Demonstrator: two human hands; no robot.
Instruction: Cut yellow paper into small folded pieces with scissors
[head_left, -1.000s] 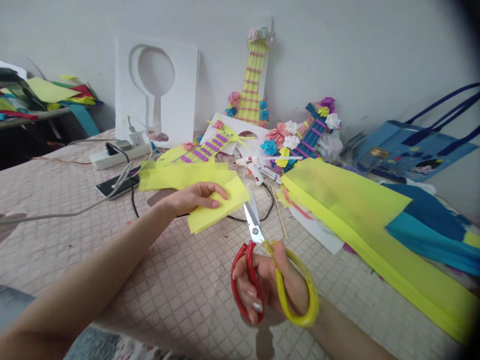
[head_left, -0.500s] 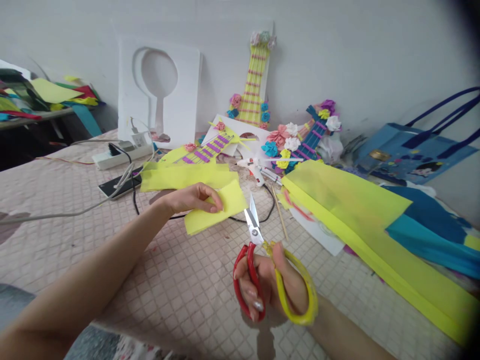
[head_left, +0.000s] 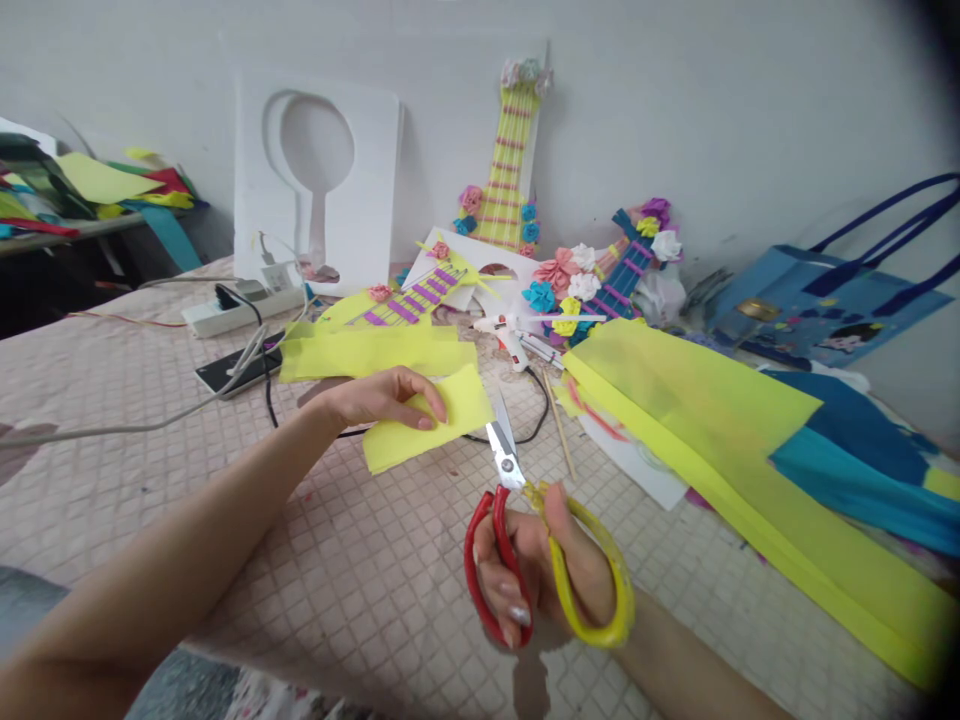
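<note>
My left hand (head_left: 397, 398) pinches a folded piece of yellow paper (head_left: 420, 437) between thumb and fingers, above the tiled-pattern tabletop. My right hand (head_left: 536, 570) has its fingers through the handles of scissors (head_left: 508, 470), one handle red and one yellow. The scissor blades are parted and point up, close to the right edge of the held paper. Behind my left hand lie more yellow paper strips (head_left: 375, 352).
A white glue gun (head_left: 506, 335) with a black cord lies beyond the scissors, near a thin wooden stick (head_left: 559, 425). Large yellow sheets (head_left: 697, 410) spread at right. A phone (head_left: 236, 368) and power strip (head_left: 244, 312) sit at left. Paper-flowered guitar shapes (head_left: 510, 170) stand behind.
The held yellow paper has shifted and turned slightly. The scissor blades have closed a little, and their tips have moved slightly left and down.
</note>
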